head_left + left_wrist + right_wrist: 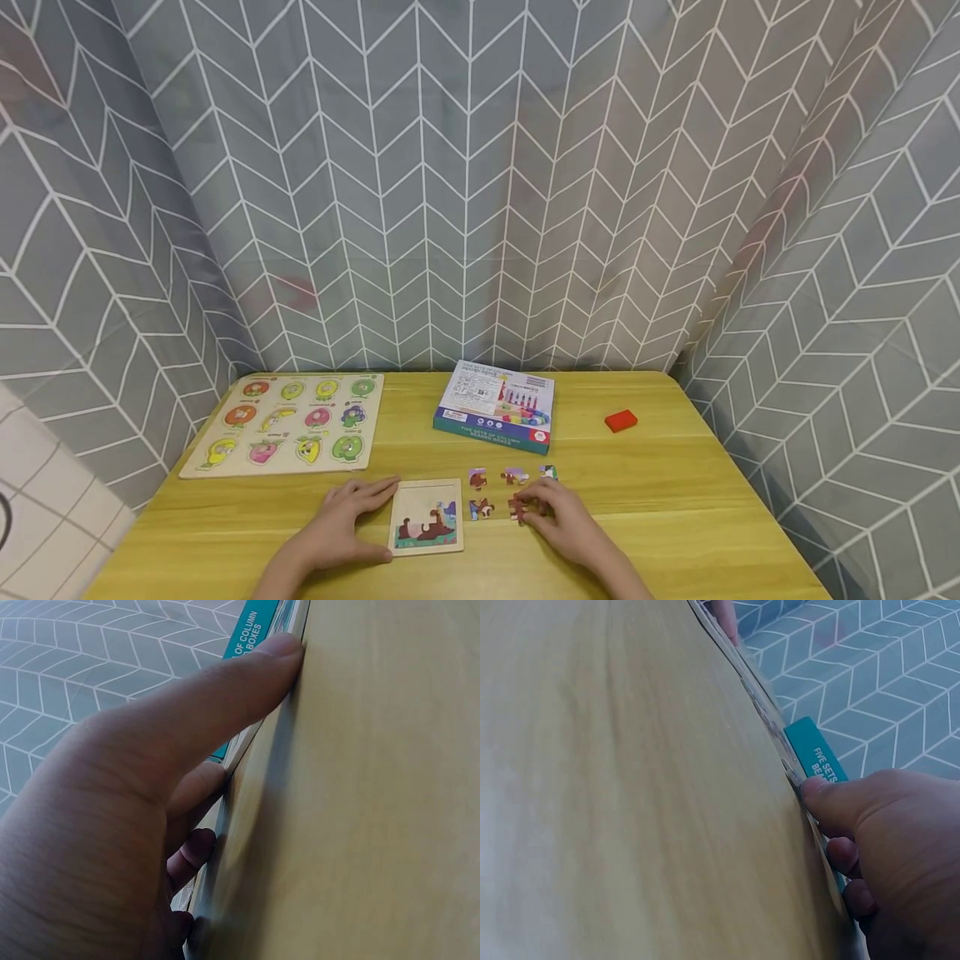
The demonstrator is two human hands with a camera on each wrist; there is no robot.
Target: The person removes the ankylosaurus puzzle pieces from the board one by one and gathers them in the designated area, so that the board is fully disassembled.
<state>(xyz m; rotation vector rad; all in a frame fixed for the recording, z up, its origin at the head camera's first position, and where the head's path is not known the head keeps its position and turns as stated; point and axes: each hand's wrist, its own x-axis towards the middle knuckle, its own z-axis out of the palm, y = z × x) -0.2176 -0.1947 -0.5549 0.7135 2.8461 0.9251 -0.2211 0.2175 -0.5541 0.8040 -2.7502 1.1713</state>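
A small square wooden puzzle tray (426, 552) lies on the table, partly filled with brown, green and purple jigsaw pieces in its lower and right parts. My left hand (341, 527) holds the tray at its left side, index finger at the upper corner and thumb at the lower one. In the left wrist view, the thumb (277, 649) lies against the tray's edge. With thumb and fingers, my right hand (566, 521) pinches a brown jigsaw piece (515, 510). Several loose pieces lie between tray and hand, including a brown-and-blue one (480, 509) and a brown-and-purple one (477, 478).
Behind the pieces lies a bead-set box (491, 410) with a teal side. A fruit peg board (285, 425) covers the table's back left. One red block (621, 421) sits at the back right. Patterned curtains (465, 208) hang around the table (675, 508).
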